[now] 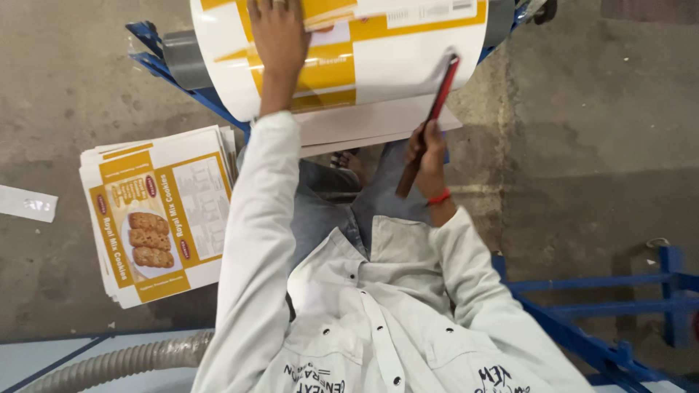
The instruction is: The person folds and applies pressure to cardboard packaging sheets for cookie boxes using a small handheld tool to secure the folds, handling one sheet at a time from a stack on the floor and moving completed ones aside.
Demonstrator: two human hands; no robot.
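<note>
Site: packaging/print workshop | bare concrete floor (pixel 87 73) | blue steel frame (pixel 582 320) | large printed film roll (pixel 349 51) | stack of flat printed carton blanks (pixel 156 211) | ribbed hose (pixel 124 360)

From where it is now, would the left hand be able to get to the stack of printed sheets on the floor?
Probably yes. The left hand lies flat on the roll, holding nothing, and the stack sits uncovered on the floor at that side, with nothing between.

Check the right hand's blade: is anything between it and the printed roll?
Nothing visible. The right hand holds the red blade with its tip right at the printed roll; the left hand presses the roll further along.
</note>
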